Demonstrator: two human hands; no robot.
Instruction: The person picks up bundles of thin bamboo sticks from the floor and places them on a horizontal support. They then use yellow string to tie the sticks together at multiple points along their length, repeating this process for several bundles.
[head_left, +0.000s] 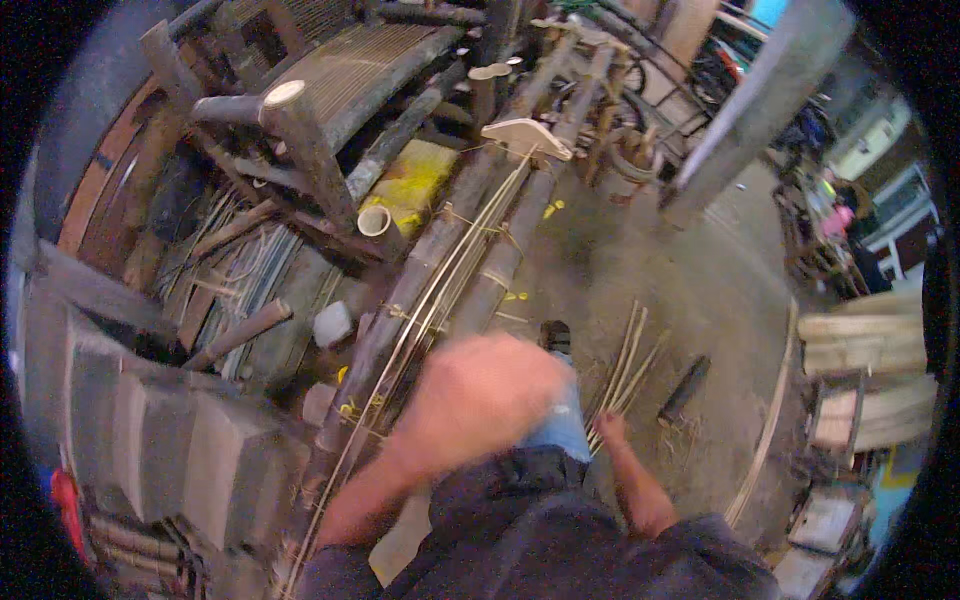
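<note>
My left hand (490, 390) is lifted in front of my body, close to the camera and smeared by motion. Its fingers cannot be made out, nor whether anything is in them. Low at my right side, my right hand (608, 428) is closed on a bundle of thin bamboo strips (625, 360), whose far ends fan out over the floor. Long pale bamboo strips (465, 245) lie lengthwise along two dark poles (410, 270) left of me, tied across at several places. At their far end sits a curved pale wooden piece (527, 135).
A dark bamboo bench (330, 90) stands at the far left, beside a yellow block (415, 185). A dark short tube (685, 388) lies on the floor (680, 280) at right. A grey post (760, 110) rises beyond. Stepped grey blocks (165, 420) are near left.
</note>
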